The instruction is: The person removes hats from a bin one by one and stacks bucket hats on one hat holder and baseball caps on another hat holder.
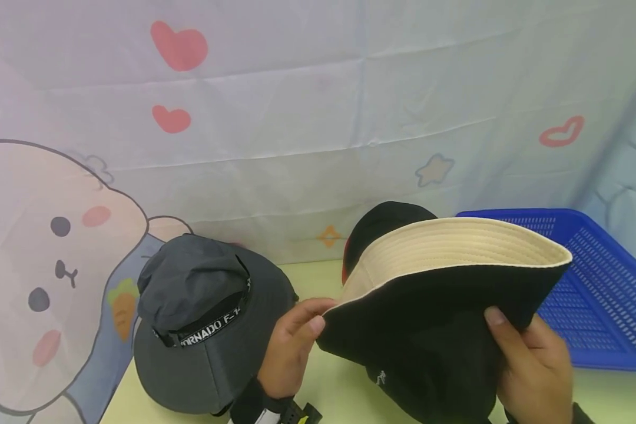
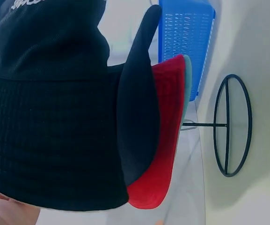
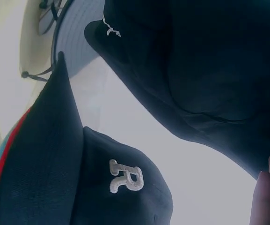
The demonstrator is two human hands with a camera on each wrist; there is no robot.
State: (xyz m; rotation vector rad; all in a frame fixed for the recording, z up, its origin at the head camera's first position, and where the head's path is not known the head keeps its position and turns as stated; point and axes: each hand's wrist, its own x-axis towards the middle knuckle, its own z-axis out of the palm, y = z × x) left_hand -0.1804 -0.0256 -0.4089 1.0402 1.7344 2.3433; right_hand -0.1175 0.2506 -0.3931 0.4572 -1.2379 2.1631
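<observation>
A black bucket hat (image 1: pixel 424 318) with a cream lining is held up between both hands, its opening facing up and away. My left hand (image 1: pixel 291 347) pinches the left end of the brim between thumb and fingers. On the right side, my right hand (image 1: pixel 537 365) grips the hat near where crown meets brim, thumb on the black outside. White embroidery marks the crown, which hangs downward. Behind it is a black baseball cap (image 1: pixel 384 227), partly hidden; its raised white letter R and red-edged brim show in the right wrist view.
A grey wide-brimmed hat (image 1: pixel 191 294) with a lettered strap stands to the left. At the right is a blue plastic basket (image 1: pixel 609 294). A black wire stand base (image 2: pixel 227 125) shows in the left wrist view. A printed cloth (image 1: pixel 297 118) hangs behind the table.
</observation>
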